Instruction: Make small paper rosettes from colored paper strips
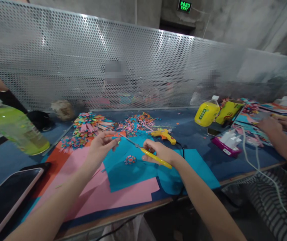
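Right grip (156, 152) closed on yellow scissors (147, 152); blades reach the orange paper strip (112, 135) pinched in left grip (103, 144), above the desk (198, 134).

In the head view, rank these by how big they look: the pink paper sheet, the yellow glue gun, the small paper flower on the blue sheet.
1. pink paper sheet
2. yellow glue gun
3. small paper flower

The pink sheet lies nearer the camera, yet the gaps are clear.
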Demonstrator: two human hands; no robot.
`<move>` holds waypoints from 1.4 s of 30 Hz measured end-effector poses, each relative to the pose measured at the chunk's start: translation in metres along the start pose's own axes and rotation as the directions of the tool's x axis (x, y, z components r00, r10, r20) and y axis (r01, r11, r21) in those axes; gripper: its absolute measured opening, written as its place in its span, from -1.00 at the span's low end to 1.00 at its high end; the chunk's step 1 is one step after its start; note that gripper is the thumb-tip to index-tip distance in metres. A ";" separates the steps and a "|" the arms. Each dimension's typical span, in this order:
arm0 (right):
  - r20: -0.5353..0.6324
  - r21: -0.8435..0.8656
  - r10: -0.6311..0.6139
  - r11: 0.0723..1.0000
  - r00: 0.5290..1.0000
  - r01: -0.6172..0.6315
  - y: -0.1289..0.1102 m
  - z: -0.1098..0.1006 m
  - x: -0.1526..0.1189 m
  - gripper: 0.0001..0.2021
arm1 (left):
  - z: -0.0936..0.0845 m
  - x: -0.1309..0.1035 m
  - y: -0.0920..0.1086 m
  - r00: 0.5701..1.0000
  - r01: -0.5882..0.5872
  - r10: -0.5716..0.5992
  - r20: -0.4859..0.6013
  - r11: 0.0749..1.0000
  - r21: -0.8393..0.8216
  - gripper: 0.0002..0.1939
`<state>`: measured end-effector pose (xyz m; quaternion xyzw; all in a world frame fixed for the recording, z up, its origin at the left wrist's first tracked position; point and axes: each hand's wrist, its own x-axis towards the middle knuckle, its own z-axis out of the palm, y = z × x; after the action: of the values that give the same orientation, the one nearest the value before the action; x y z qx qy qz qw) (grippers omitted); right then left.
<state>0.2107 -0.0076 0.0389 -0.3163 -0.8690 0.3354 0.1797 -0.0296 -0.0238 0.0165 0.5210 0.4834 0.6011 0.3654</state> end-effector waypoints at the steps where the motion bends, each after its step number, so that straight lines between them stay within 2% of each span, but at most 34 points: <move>1: -0.002 0.001 0.002 1.000 1.000 -0.002 0.000 0.000 0.000 -0.70 | 0.000 0.000 0.000 1.000 -0.003 0.003 -0.002 1.000 0.004 -0.67; 10: -0.024 0.008 0.029 1.000 0.999 -0.029 0.001 0.000 -0.001 -0.69 | -0.001 0.001 0.000 0.999 -0.007 0.005 -0.040 0.998 -0.056 -0.67; 14: -0.067 -0.002 0.021 1.000 0.998 -0.021 0.005 0.000 0.000 -0.71 | -0.002 0.000 0.001 0.999 0.015 -0.017 -0.046 0.999 -0.046 -0.67; 17: -0.092 -0.010 0.060 0.998 0.994 -0.062 0.008 0.002 0.000 -0.71 | -0.002 0.001 0.000 0.997 0.043 -0.045 -0.060 0.999 -0.033 -0.65; 22: -0.142 -0.109 0.133 0.983 0.981 -0.149 0.008 0.004 0.001 -0.68 | -0.003 0.003 -0.007 0.998 0.027 -0.027 -0.058 1.000 -0.008 -0.66; 26: -0.126 -0.135 0.181 0.971 0.975 -0.197 0.003 0.006 0.001 -0.62 | -0.006 0.005 -0.011 0.998 -0.001 0.005 -0.057 0.997 0.071 -0.66; 30: -0.134 -0.253 0.230 0.933 0.964 -0.258 -0.001 0.008 0.002 -0.58 | -0.006 0.005 -0.012 0.997 0.017 -0.010 -0.074 0.996 0.089 -0.66; 37: -0.109 -0.418 0.173 0.886 0.979 -0.203 0.006 0.017 0.006 -0.66 | -0.004 0.003 -0.009 0.995 0.039 -0.036 -0.089 0.999 0.028 -0.67; 42: -0.115 -0.511 0.156 0.838 0.981 -0.193 0.011 0.020 0.008 -0.57 | -0.003 0.004 -0.012 0.994 0.067 -0.064 -0.094 0.997 0.026 -0.66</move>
<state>0.1987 -0.0051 0.0185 -0.4420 -0.8881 0.0922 0.0860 -0.0339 -0.0178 0.0063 0.4817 0.5255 0.6051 0.3544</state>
